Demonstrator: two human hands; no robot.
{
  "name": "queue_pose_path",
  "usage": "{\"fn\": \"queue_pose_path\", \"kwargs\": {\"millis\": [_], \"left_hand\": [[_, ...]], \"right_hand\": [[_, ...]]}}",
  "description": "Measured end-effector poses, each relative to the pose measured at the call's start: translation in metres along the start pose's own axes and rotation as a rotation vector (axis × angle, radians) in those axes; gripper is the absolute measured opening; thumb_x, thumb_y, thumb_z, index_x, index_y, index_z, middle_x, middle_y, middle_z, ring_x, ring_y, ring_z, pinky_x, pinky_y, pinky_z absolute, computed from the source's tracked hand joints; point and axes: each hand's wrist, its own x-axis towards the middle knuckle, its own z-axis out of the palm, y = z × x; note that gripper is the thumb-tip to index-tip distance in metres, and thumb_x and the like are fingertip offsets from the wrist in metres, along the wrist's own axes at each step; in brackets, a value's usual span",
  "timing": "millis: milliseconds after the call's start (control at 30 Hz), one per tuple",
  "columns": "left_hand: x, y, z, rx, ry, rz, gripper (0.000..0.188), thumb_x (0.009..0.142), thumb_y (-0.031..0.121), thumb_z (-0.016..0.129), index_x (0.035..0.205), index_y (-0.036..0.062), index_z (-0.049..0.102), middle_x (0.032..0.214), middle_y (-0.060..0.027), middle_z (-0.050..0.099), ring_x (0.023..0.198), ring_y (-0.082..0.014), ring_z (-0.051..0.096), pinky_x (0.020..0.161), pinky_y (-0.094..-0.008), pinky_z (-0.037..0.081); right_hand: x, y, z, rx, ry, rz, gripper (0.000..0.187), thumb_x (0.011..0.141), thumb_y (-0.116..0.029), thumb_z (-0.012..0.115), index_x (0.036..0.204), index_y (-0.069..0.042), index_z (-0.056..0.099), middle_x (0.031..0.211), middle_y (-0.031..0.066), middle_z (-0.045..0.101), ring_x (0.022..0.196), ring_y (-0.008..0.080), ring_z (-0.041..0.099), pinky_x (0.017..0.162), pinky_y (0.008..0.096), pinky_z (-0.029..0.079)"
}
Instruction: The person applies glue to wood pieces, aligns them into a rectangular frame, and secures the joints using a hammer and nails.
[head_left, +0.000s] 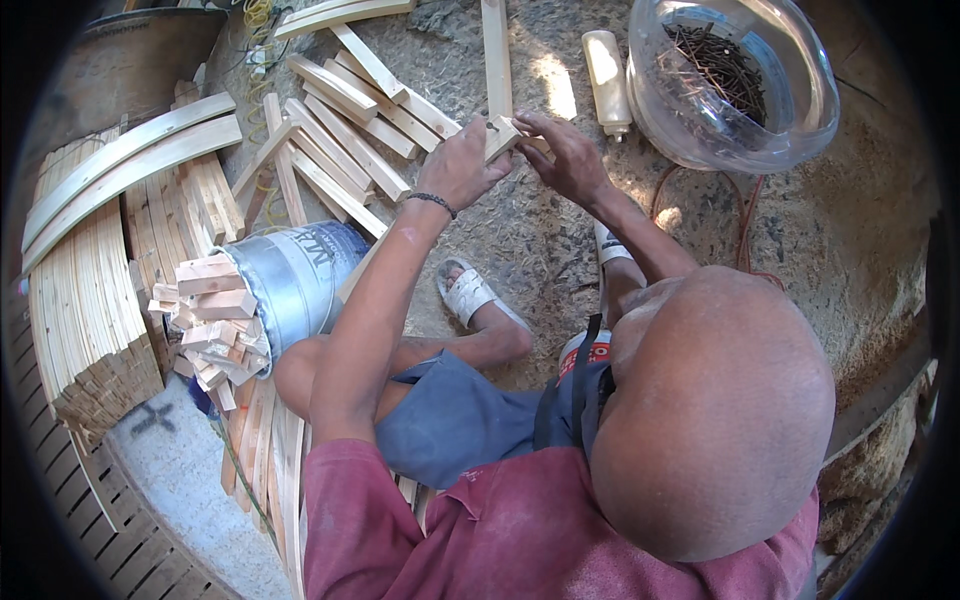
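Near 12 o'clock, above the middle of the view, the person's left hand (465,168) has its grip closed around a pale wood piece (500,140), fingers and thumb pinching it, with a small dark mark or notch on its upper face. The right hand (565,160) comes in from the 3 o'clock side of that piece, forefinger and thumb bent at its near end; whether this grip pinches the wood or something small beside it, I cannot tell. A dark braided bracelet (432,203) circles the left wrist. Farther out at 12 o'clock, a straight board (496,60) lies on the ground (545,255). At 1 o'clock a cream bottle (604,80) lies on its side, just beside a clear round tub (805,125) that holds a heap of slender brown nails (715,70). A reddish cord (745,215) runs between 2 and 3 o'clock. Toward 11 o'clock, loose wooden sticks (345,150) lie crossed and overlapping. At 9 o'clock a silvery bucket (290,275) rests on its side, short wood blocks (215,310) filling its mouth; beyond it stands a stack of boards (80,300), with two curved strips (135,175) on top toward 10 o'clock. White sandals (470,292) are on the person's feet.
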Motion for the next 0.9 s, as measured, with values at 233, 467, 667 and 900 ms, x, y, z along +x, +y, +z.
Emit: {"fn": "queue_pose_path", "kwargs": {"millis": [233, 467, 667, 900], "left_hand": [[-0.001, -0.001, -0.002, 0.002, -0.027, -0.031, 0.052, 0.09, 0.035, 0.065, 0.119, -0.0041, 0.048, 0.097, -0.0325, 0.068, 0.095, -0.0483, 0.068, 0.084, -0.0524, 0.055], [-0.002, -0.006, -0.003, 0.015, -0.029, 0.027, 0.059, 0.089, 0.036, 0.067, 0.123, -0.006, 0.045, 0.103, -0.0331, 0.067, 0.098, -0.0484, 0.067, 0.085, -0.0527, 0.055], [0.0, 0.0, -0.008, 0.045, -0.077, 0.021, 0.056, 0.088, 0.035, 0.068, 0.12, -0.0056, 0.046, 0.103, -0.0321, 0.067, 0.099, -0.0481, 0.066, 0.086, -0.053, 0.054], [0.001, 0.0, -0.009, 0.062, -0.096, 0.032, 0.053, 0.089, 0.036, 0.067, 0.119, -0.0034, 0.048, 0.105, -0.0303, 0.067, 0.101, -0.0464, 0.066, 0.087, -0.0519, 0.054]], "right_hand": [[0.005, 0.002, -0.001, 0.02, -0.029, -0.001, 0.041, 0.088, -0.017, 0.076, 0.126, -0.007, 0.062, 0.099, 0.0137, 0.072, 0.084, 0.0291, 0.071, 0.071, 0.0403, 0.058], [0.011, 0.003, -0.004, 0.169, -0.15, 0.104, 0.048, 0.091, -0.016, 0.073, 0.136, -0.009, 0.056, 0.114, 0.0167, 0.068, 0.094, 0.0296, 0.069, 0.082, 0.0418, 0.056], [0.017, 0.007, -0.009, 0.187, -0.3, 0.106, 0.049, 0.093, -0.016, 0.07, 0.14, -0.015, 0.055, 0.119, 0.0132, 0.067, 0.104, 0.0313, 0.064, 0.09, 0.0426, 0.052], [0.026, 0.004, -0.021, 0.204, -0.423, 0.187, 0.047, 0.093, -0.016, 0.069, 0.139, -0.016, 0.056, 0.118, 0.0118, 0.067, 0.104, 0.0319, 0.063, 0.09, 0.0426, 0.052]]}}
